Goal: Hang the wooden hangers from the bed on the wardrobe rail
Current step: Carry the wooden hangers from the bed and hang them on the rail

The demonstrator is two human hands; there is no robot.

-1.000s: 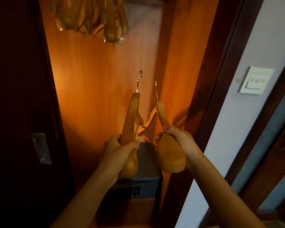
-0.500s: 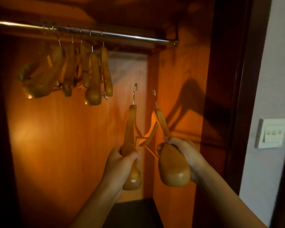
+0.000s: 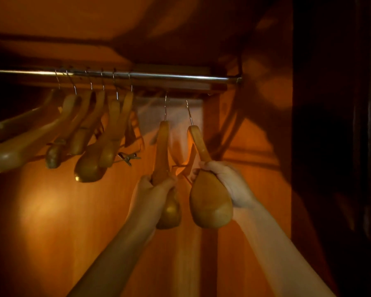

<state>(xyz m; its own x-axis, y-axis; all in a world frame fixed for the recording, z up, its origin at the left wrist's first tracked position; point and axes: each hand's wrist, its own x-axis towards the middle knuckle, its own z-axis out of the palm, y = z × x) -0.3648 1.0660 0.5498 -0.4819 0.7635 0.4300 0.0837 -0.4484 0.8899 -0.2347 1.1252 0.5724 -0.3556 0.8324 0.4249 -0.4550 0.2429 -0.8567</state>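
Inside the dim orange wardrobe a metal rail (image 3: pixel 180 77) runs across the top. My left hand (image 3: pixel 152 189) grips one wooden hanger (image 3: pixel 163 146) by its arm, and its hook points up just below the rail. My right hand (image 3: pixel 227 183) grips a second wooden hanger (image 3: pixel 208 200) beside it, hook tilted left, also short of the rail. Neither hook touches the rail. Several wooden hangers (image 3: pixel 90 136) hang bunched on the rail's left part.
The wardrobe's right side wall (image 3: pixel 255 146) stands close to my right hand. A dark door frame (image 3: pixel 330 146) fills the far right. The rail's stretch between the hung bunch and the right bracket (image 3: pixel 238 79) carries nothing.
Both hands have lifted their hangers higher, so the hooks now sit just under the rail. My view has tilted up; the wall switch has left the frame.
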